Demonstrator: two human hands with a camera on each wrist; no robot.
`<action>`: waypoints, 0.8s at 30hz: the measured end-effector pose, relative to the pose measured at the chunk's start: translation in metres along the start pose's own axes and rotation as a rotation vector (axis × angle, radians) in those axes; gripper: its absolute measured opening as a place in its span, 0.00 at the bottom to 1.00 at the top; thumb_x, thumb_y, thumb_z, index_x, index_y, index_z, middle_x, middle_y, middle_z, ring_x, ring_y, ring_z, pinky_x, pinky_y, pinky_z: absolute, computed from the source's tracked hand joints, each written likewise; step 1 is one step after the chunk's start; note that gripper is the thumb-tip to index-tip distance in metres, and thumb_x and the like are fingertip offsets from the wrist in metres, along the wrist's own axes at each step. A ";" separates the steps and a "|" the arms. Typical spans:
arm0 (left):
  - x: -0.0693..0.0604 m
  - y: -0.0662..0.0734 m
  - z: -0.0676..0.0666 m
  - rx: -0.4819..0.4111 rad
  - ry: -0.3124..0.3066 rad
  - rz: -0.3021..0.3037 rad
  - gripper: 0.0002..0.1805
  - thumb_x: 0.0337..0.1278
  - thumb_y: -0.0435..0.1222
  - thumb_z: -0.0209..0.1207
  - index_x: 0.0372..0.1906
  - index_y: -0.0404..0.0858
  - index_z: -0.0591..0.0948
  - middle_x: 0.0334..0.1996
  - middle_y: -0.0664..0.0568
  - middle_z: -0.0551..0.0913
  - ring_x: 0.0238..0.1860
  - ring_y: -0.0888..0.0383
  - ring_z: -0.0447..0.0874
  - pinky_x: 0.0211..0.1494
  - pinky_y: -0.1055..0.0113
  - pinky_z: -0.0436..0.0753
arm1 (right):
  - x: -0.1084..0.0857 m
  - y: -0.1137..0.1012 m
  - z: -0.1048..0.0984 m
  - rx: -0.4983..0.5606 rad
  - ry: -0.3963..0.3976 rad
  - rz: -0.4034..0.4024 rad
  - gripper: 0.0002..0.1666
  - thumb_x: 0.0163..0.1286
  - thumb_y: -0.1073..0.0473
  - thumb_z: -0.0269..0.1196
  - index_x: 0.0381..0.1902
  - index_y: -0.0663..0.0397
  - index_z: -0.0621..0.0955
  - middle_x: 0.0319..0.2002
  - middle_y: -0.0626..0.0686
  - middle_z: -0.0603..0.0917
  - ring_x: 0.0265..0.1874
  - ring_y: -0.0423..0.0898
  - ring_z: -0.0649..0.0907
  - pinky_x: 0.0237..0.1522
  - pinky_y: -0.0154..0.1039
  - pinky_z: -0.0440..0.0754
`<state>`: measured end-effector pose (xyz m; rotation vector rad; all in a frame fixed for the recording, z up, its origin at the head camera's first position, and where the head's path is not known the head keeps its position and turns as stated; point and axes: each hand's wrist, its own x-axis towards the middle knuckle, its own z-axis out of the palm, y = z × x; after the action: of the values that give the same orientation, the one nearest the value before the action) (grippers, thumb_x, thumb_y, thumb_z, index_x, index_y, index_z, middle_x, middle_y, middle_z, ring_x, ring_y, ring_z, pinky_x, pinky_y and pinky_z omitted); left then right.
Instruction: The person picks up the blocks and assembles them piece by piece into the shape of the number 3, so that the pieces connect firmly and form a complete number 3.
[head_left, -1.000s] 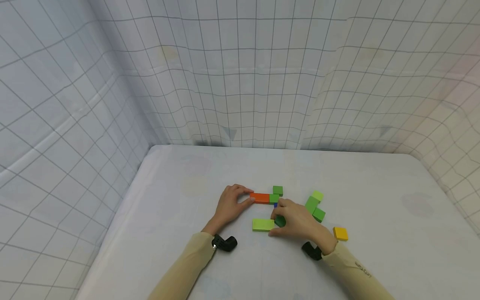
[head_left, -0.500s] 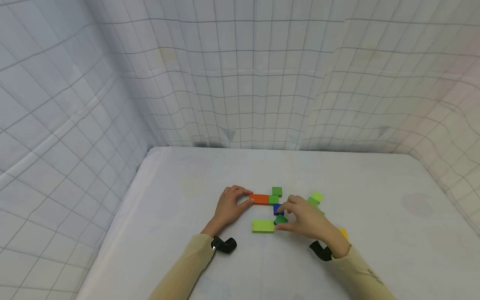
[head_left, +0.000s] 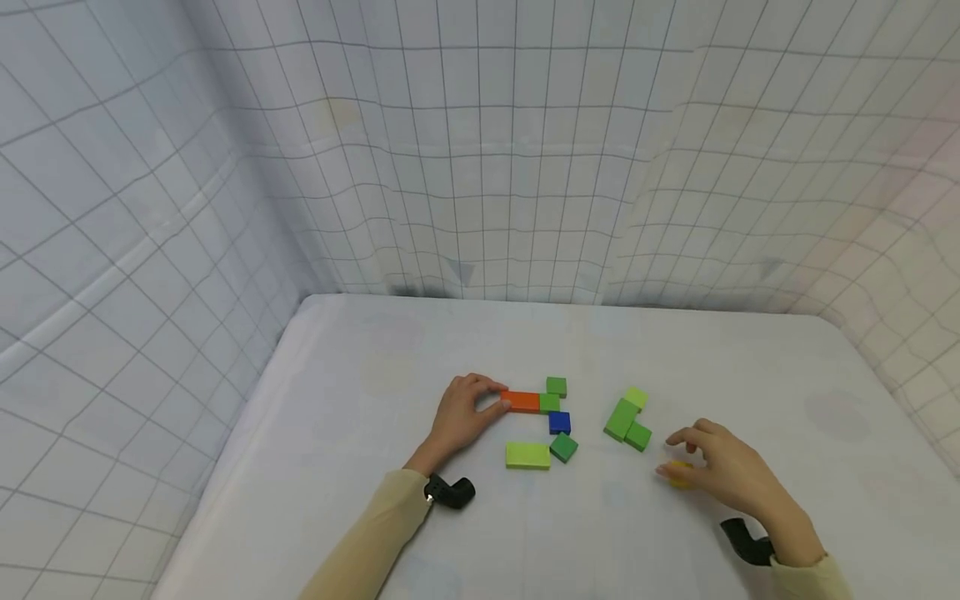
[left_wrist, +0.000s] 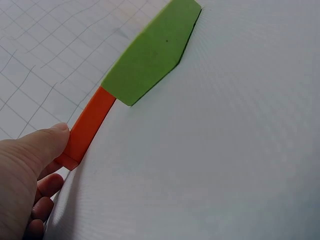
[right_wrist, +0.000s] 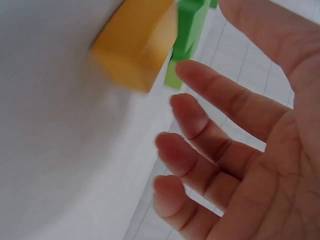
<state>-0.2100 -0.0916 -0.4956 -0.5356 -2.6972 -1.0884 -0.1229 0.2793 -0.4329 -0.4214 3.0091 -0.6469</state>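
Contact from the loose-fingered right hand (head_left: 729,468) could skid the yellow block (right_wrist: 136,44); the left hand (head_left: 461,417) pinches the orange block (head_left: 525,402).

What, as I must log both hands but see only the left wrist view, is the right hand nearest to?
Observer: The right hand is nearest the yellow block, as the head and right wrist views show.
Operator: Is it gripping that?
Observer: No grip shows: in the right wrist view none of the four fingers is curled round it, though the thumb's tip is out of frame.
Operator: And besides the orange block that I can see, is any block neither green nor yellow?
Observer: Yes, one: in the head view a blue block lies just beyond the dark green block, as seen from the person.
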 end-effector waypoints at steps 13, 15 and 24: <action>-0.001 0.000 0.000 0.003 0.000 0.015 0.15 0.56 0.47 0.64 0.46 0.45 0.85 0.43 0.55 0.79 0.46 0.54 0.72 0.51 0.57 0.70 | -0.017 0.026 0.005 0.016 -0.081 0.078 0.30 0.46 0.37 0.73 0.43 0.47 0.82 0.35 0.45 0.75 0.31 0.43 0.72 0.29 0.40 0.71; -0.001 -0.001 0.000 0.002 -0.005 0.013 0.15 0.57 0.48 0.63 0.46 0.45 0.85 0.43 0.55 0.79 0.46 0.54 0.72 0.51 0.57 0.70 | -0.017 0.027 0.007 0.016 -0.058 0.066 0.27 0.47 0.39 0.74 0.41 0.47 0.82 0.33 0.44 0.75 0.30 0.42 0.72 0.29 0.39 0.71; 0.001 -0.005 0.003 0.005 -0.007 0.004 0.15 0.56 0.48 0.64 0.46 0.47 0.85 0.43 0.56 0.79 0.47 0.55 0.72 0.52 0.58 0.70 | -0.017 0.024 0.015 0.008 0.045 -0.013 0.20 0.49 0.46 0.75 0.37 0.47 0.82 0.29 0.40 0.74 0.26 0.38 0.71 0.27 0.34 0.70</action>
<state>-0.2134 -0.0925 -0.5002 -0.5445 -2.7030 -1.0807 -0.1113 0.2992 -0.4573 -0.4323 3.0476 -0.6791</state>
